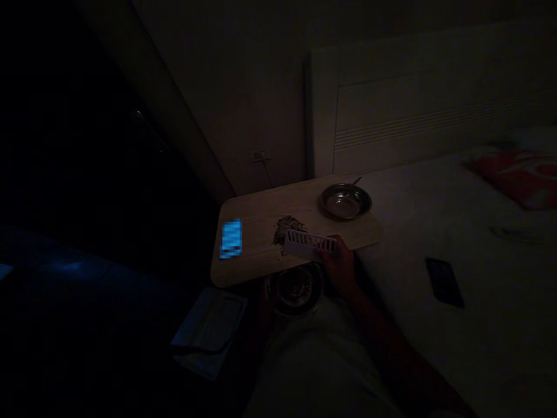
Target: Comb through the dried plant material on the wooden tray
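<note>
My right hand (342,261) grips a pale plastic piece with a row of slots (307,245), held on edge low over the table. Its far end touches or overlaps a loose pile of small dark, seed-like bits (287,226). Just below the near table edge is a shiny metal bowl (319,284), with some bits inside that are too dim to make out. My left hand (267,302) is at this bowl's left rim and seems to hold it; its fingers are mostly lost in the dark.
The small wooden table (256,209) bears a second metal bowl (346,203) with a handle poking up behind it, and a lit screen (230,238). A bed (400,232) with a dark phone (444,281) lies right. A pale bag-like packet (209,331) sits lower left.
</note>
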A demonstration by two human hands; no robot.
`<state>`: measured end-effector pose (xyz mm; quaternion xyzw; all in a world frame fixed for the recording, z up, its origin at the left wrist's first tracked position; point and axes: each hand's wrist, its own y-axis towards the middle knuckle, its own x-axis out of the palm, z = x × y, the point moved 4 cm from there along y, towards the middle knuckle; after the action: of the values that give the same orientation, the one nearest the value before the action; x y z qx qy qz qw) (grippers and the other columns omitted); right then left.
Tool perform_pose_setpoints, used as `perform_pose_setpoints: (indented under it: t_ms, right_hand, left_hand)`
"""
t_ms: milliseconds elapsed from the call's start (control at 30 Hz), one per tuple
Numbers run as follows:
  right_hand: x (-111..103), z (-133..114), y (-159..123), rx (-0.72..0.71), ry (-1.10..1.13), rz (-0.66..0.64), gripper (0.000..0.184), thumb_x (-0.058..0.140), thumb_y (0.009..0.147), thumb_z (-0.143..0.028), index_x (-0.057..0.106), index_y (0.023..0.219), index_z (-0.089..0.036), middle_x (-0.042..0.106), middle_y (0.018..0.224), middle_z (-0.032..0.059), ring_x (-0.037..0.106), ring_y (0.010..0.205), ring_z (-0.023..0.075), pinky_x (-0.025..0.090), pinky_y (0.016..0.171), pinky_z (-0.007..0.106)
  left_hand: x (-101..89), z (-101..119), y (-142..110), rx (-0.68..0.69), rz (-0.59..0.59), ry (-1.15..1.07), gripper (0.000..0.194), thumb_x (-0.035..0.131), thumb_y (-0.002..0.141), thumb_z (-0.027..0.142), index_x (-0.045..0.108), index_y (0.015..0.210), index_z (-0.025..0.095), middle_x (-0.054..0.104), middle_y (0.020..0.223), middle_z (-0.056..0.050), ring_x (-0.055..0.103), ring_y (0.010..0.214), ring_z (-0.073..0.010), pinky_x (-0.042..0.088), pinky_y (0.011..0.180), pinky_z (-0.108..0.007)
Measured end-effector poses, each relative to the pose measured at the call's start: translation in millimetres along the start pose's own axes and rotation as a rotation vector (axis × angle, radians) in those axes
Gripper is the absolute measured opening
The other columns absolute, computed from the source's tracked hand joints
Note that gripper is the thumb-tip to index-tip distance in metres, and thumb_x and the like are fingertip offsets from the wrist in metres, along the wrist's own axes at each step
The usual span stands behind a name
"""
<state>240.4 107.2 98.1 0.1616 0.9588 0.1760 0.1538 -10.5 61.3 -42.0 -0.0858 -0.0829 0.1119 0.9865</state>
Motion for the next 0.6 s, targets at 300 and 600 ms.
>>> perform_pose_setpoints:
  t_ms: [300, 600]
  right_hand:
    - [1.1, 3.2, -2.3, 0.007, 0.007, -0.013, 0.017, 0.065, 0.083, -0.036, 0.057, 0.089, -0.022, 0.066, 0.074, -0.0015, 0.062, 0.067, 0.0181, 0.046, 0.062, 0.027]
    - [8.3, 0.8, 0.7, -0.011, -0.002, -0.046, 0.016, 0.063, 0.085, -0.035, 0.060, 0.095, -0.023, 0.069, 0.080, 0.0012, 0.064, 0.071, 0.0202, 0.048, 0.065, 0.030]
  left_hand:
    - [-1.2, 0.6, -2.5, -0.016, 0.037, 0.019, 0.072, 0.080, 0.062, 0.038, 0.060, 0.129, 0.024, 0.058, 0.142, -0.010, 0.041, 0.141, -0.0374, 0.033, 0.116, -0.049]
    - [-1.9, 0.4, -0.3, -0.002, 0.060, 0.045, 0.072, 0.080, 0.060, 0.037, 0.060, 0.129, 0.025, 0.058, 0.143, -0.009, 0.038, 0.143, -0.0374, 0.030, 0.117, -0.049]
